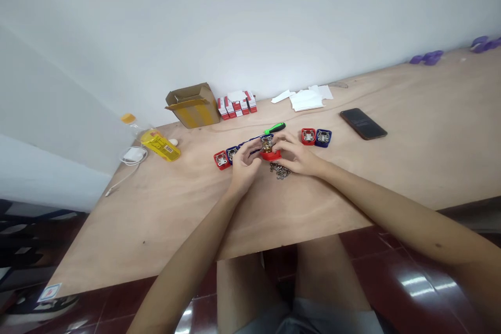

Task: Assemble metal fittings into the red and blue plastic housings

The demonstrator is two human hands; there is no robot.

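Red plastic fitting (271,155) held between left hand (245,160) and right hand (296,154).

The left hand (245,164) and right hand (296,155) close around a red square fitting (271,155) with brass hardware. A green-handled screwdriver (275,128) lies just beyond them, red and blue metal-topped blocks (315,136) sit beside the right hand, and loose screws (280,170) lie just in front on the bench (156,219).

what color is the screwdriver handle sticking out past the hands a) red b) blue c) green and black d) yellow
C: the screwdriver handle shows bright green with black on it.
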